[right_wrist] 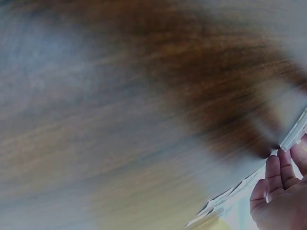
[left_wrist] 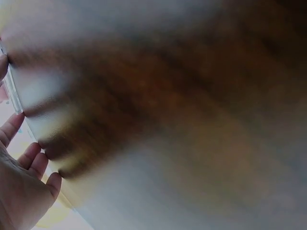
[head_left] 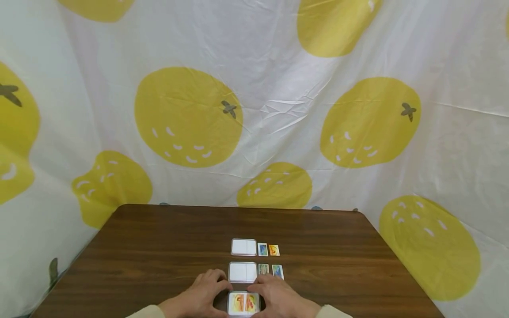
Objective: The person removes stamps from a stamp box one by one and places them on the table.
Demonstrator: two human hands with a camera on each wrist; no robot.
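Observation:
A small clear display case (head_left: 244,304) with two orange stamp-like pictures inside lies flat at the table's near edge. My left hand (head_left: 202,295) holds its left side, thumb near the front corner and index finger near the back one. In the left wrist view that hand (left_wrist: 21,184) touches the table with its other fingertips. On the opposite side my right hand (head_left: 279,297) grips the case. The right wrist view shows that hand's (right_wrist: 283,196) fingertips by the clear case edge (right_wrist: 295,132).
Farther back on the brown table (head_left: 159,247) lie two clear cases with white inserts, a middle one (head_left: 243,272) and a rear one (head_left: 244,247). Several loose stamps lie right of them, including an orange one (head_left: 274,250) and a blue one (head_left: 277,271). A fruit-patterned curtain (head_left: 270,132) hangs behind.

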